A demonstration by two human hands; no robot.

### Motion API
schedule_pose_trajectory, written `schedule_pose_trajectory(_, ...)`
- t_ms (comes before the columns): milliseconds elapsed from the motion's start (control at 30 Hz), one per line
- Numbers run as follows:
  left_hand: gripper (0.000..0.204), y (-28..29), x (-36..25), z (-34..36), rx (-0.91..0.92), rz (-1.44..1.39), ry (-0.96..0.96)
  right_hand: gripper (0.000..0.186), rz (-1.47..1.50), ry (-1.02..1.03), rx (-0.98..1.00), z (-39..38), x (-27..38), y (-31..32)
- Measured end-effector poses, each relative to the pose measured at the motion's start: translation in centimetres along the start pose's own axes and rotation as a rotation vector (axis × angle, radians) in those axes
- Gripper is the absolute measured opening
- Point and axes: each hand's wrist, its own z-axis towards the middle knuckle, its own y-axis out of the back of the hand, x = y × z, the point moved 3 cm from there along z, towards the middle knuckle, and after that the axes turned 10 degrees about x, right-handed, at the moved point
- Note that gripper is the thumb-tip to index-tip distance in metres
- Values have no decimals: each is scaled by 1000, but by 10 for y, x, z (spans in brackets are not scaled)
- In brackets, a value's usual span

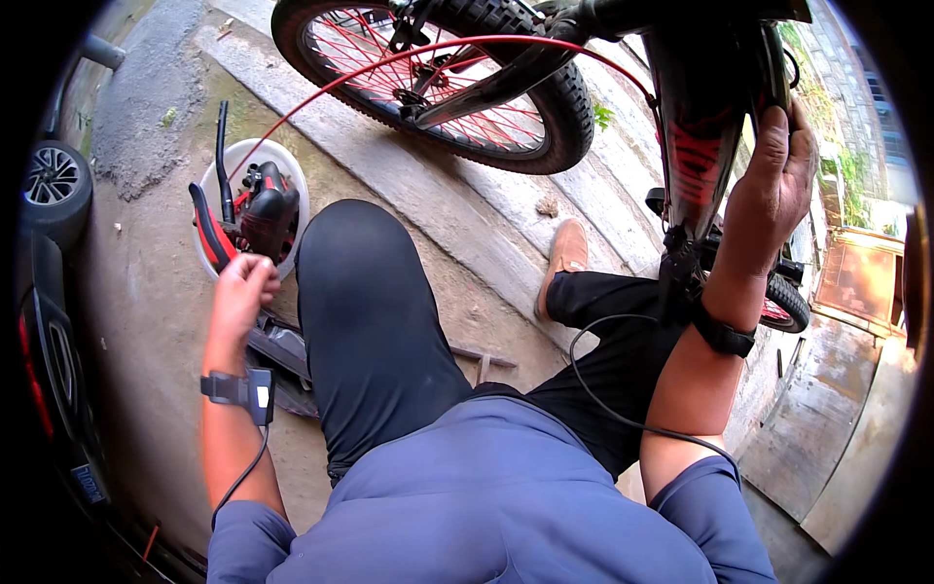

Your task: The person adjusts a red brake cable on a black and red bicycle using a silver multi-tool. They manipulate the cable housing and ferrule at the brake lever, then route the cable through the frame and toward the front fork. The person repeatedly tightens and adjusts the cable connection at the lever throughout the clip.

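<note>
A bicycle frame (693,146), black with red markings, stands in front of me to the right. My right hand (783,175) is wrapped round its right side, thumb toward me and fingers partly hidden behind. Low on the left, my left hand (248,284) is at the near rim of a white bucket (301,185), fingers curled together; whatever they may pinch is hidden. Inside the bucket are a red-and-black curved part (211,229), a black bent tube (224,156) and a dark rounded part (269,209). A red cable (389,56) arches from the bicycle toward the bucket.
The front wheel (569,127) with red spokes is turned sideways ahead. Dark plastic pieces (282,355) lie beside my left knee. A parked car (49,321) and a loose car wheel (58,190) are at far left. Boards (817,419) lie at right.
</note>
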Motion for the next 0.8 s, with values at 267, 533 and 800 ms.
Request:
schedule_pose_trajectory(267, 26, -45, 102, 5, 88, 258, 133, 46, 205, -184, 49, -5, -17, 3)
schedule_pose_trajectory(533, 21, -58, 180, 13, 31, 37, 347, 45, -34, -296, -78, -5, -7, 11)
schedule_pose_trajectory(800, 29, -67, 201, 27, -83, 111, 329, 44, -405, -155, 80, -2, -23, 24)
